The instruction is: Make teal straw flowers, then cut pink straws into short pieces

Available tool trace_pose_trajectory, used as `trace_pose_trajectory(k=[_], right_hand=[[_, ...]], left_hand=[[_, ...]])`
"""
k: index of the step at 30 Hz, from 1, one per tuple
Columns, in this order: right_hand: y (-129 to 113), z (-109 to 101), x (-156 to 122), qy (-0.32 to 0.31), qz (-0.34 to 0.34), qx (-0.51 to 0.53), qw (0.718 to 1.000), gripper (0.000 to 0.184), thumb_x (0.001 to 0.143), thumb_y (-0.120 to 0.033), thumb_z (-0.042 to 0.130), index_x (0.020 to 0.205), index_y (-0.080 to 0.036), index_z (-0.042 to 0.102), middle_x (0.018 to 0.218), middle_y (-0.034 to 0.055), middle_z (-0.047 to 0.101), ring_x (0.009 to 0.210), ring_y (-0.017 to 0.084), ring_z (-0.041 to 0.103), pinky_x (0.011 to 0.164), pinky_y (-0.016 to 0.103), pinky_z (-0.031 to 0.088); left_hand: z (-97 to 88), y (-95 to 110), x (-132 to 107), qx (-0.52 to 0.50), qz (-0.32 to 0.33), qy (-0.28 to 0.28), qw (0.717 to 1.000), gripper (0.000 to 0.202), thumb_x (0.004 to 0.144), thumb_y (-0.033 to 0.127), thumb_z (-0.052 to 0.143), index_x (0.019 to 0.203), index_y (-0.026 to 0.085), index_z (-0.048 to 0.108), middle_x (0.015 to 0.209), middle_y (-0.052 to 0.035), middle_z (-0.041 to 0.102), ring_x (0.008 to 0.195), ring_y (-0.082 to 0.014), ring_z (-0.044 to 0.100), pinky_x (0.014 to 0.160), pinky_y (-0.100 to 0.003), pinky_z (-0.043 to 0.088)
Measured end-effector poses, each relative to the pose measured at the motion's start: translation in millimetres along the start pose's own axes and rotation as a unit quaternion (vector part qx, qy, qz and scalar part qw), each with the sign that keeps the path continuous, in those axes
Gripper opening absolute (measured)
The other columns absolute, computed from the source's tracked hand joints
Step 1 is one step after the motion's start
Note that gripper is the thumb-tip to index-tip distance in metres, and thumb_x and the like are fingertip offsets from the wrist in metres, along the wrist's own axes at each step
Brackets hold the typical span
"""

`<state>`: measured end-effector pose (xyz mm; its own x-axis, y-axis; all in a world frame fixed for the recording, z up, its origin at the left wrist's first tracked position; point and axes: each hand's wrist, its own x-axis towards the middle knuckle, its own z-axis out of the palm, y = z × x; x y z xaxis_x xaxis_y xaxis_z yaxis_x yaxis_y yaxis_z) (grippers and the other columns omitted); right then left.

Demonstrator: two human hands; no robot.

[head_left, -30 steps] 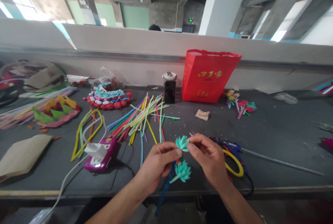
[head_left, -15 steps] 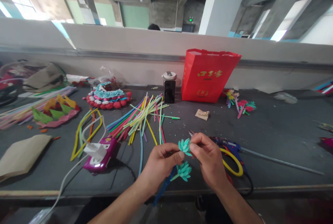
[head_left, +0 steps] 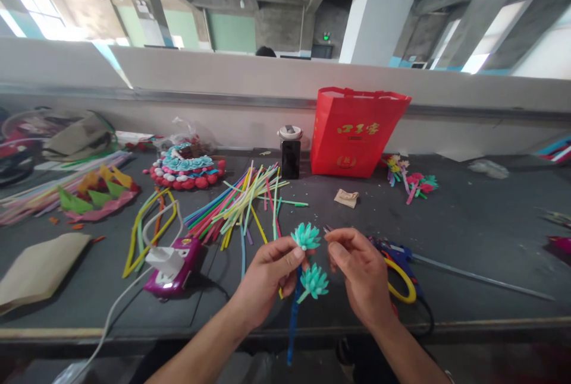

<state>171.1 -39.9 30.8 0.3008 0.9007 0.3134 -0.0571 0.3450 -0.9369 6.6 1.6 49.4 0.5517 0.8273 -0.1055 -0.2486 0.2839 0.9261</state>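
Note:
Held between the thumb and fingers of my left hand is a turquoise pipe-cleaner flower with many pointed petals. Below it, a second turquoise flower with a pale green stem hangs by the same hand. A blue strip trails down past the table edge; how it joins the flowers is hidden. My right hand hovers just right of the upper flower, apart from it, fingers loosely curled and nothing visible in them. Scissors with yellow handles lie partly behind that hand, beside a blue glue gun.
Loose pipe cleaners are piled mid-table. A purple power box with a white plug stands left of my left hand. Farther back are a red bag, a black phone and finished flowers. A metal rod lies at right.
My right hand has come away from the upper flower, which it was touching. My left hand has moved the flower slightly left and up, and the lower flower and blue strip have swung a little.

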Motion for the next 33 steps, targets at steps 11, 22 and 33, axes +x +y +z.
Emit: trace_pose_trajectory(k=[11,22,33], right_hand=[[-7.1,-1.6,-6.5,-0.032,-0.071,-0.066,0.995,0.024,0.087,-0.025,0.068,0.111,-0.028,0.065,0.085,-0.0007,0.058,0.074,0.013,0.057,0.064,0.023,0.048],[-17.1,-3.6,-10.0,-0.030,-0.147,-0.171,0.974,0.012,0.091,-0.019,0.061,0.098,-0.026,0.068,0.091,0.0021,0.060,0.078,0.016,0.059,0.068,0.028,0.048],[-23.7,-11.0,-3.4,-0.092,-0.144,-0.140,0.975,0.009,0.091,-0.017,0.061,0.087,-0.024,0.066,0.074,-0.0026,0.055,0.067,0.012,0.051,0.063,0.025,0.041]], left_hand=[[2.7,-5.8,0.7,0.007,0.046,-0.037,0.998,0.026,0.077,0.039,0.076,0.087,0.015,0.075,0.065,0.0012,0.057,0.046,-0.0034,0.040,0.044,-0.017,0.031],[4.1,-9.8,1.6,0.034,0.063,0.001,0.997,0.025,0.075,0.039,0.078,0.084,0.016,0.075,0.058,0.0040,0.051,0.045,-0.0033,0.040,0.042,-0.017,0.030],[-1.5,-2.4,-0.1,0.054,0.014,-0.061,0.997,0.030,0.072,0.041,0.079,0.082,0.013,0.075,0.062,0.0007,0.060,0.044,-0.0028,0.038,0.041,-0.017,0.029]])
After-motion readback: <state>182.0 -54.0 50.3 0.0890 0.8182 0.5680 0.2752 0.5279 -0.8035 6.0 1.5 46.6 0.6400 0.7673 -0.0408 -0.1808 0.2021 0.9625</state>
